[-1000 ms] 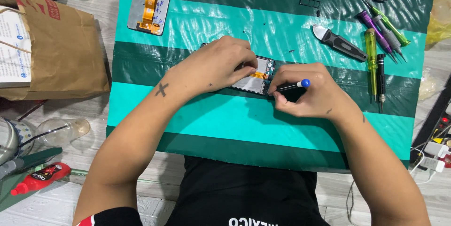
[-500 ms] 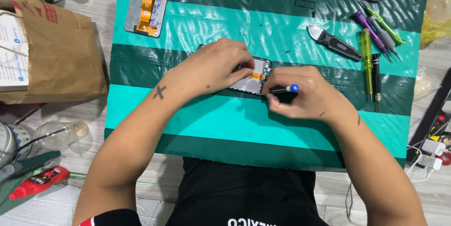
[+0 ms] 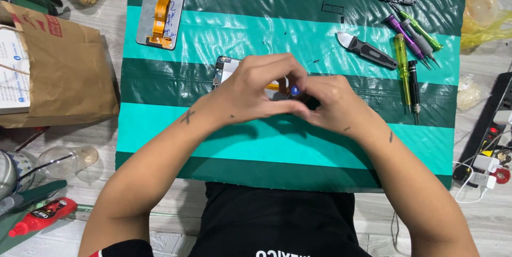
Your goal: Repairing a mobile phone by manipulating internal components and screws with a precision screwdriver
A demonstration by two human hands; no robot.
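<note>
An opened phone body (image 3: 226,70) with bare circuit parts lies on a green and teal striped mat (image 3: 288,134). My left hand (image 3: 256,89) covers most of the phone and presses it down. My right hand (image 3: 333,102) meets the left over the phone and grips a small tool with a blue tip (image 3: 294,90), which points at the phone's middle. Both hands hide the spot where the tool touches.
A screen panel with an orange flex cable (image 3: 160,9) lies top left. A pry knife (image 3: 365,50) and several screwdrivers (image 3: 408,57) lie at right. A brown paper bag (image 3: 58,70), a plastic bottle (image 3: 58,162) and a red tube (image 3: 40,215) sit left; a power strip (image 3: 488,129) lies at right.
My right hand has moved left and closed up against my left hand. The blue tool tip now sits between the two hands over the phone.
</note>
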